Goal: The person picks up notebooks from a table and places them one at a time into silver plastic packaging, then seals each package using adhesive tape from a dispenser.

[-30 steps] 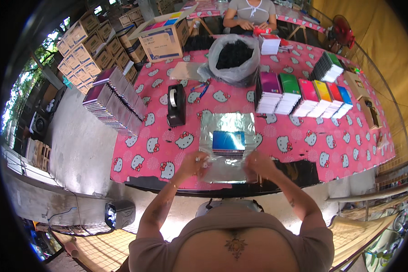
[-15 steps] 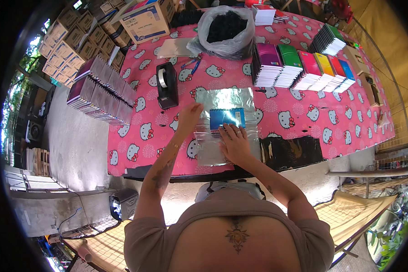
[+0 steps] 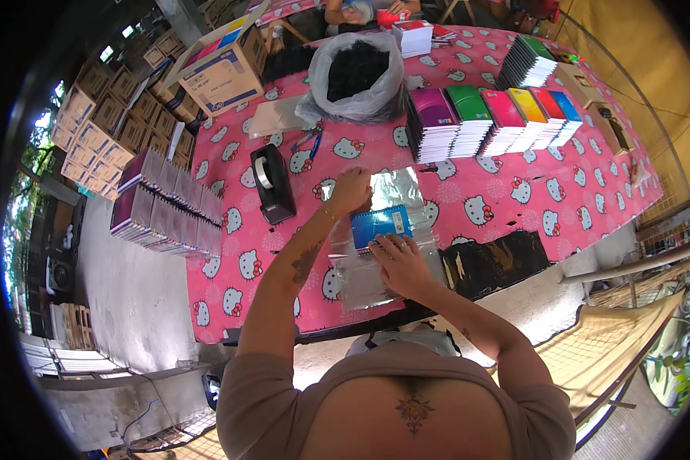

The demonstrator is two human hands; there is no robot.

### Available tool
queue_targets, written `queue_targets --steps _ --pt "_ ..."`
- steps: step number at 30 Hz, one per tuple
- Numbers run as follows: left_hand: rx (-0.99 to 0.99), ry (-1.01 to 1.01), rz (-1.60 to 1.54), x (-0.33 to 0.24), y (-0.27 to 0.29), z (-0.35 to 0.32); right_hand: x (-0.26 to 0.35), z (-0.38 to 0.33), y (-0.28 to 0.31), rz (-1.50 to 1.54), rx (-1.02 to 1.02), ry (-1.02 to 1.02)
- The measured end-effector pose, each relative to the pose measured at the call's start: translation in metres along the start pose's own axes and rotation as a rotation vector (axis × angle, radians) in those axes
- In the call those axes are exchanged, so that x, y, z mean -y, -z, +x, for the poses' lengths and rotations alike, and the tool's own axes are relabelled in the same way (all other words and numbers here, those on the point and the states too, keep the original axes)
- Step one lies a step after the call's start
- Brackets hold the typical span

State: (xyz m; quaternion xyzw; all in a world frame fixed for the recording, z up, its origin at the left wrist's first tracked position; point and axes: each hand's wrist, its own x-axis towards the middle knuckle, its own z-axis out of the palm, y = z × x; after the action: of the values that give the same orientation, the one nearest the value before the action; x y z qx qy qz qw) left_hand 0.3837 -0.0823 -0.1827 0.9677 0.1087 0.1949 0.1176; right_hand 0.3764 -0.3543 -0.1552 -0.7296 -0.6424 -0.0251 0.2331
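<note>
A blue spiral-bound notebook (image 3: 376, 226) lies on a clear plastic sheet (image 3: 360, 287) spread on the pink table near me. My right hand (image 3: 403, 265) rests on the notebook's lower right part, palm down, fingers extended and slightly apart. Over the sheet's upper left edge, above the notebook, is my left hand (image 3: 351, 190), its fingers curled together at the plastic; the fingertips are partly hidden. To the left of it stands a black tape dispenser (image 3: 273, 184) with a roll of clear tape.
Stacked colored notebooks (image 3: 489, 123) stand at the back right, and purple-covered stacks (image 3: 165, 203) at the left edge. A plastic bag of black material (image 3: 358, 77) and an open carton (image 3: 222, 77) sit at the back. Another person's hand (image 3: 397, 8) shows across the table.
My left hand has moved right, from beside the plastic sheet to over its upper left part. The right hand stays on the notebook. The view has shifted, showing more of the person opposite.
</note>
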Motion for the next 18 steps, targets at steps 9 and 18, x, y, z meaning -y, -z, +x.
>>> queue_targets --steps 9,18 --pt "-0.145 -0.157 0.174 -0.013 0.016 -0.008 -0.005 -0.003 0.008 -0.001 0.013 0.072" --pt "0.095 0.169 -0.019 -0.057 0.066 -0.046 -0.008 0.003 0.005 -0.006 0.015 0.135"
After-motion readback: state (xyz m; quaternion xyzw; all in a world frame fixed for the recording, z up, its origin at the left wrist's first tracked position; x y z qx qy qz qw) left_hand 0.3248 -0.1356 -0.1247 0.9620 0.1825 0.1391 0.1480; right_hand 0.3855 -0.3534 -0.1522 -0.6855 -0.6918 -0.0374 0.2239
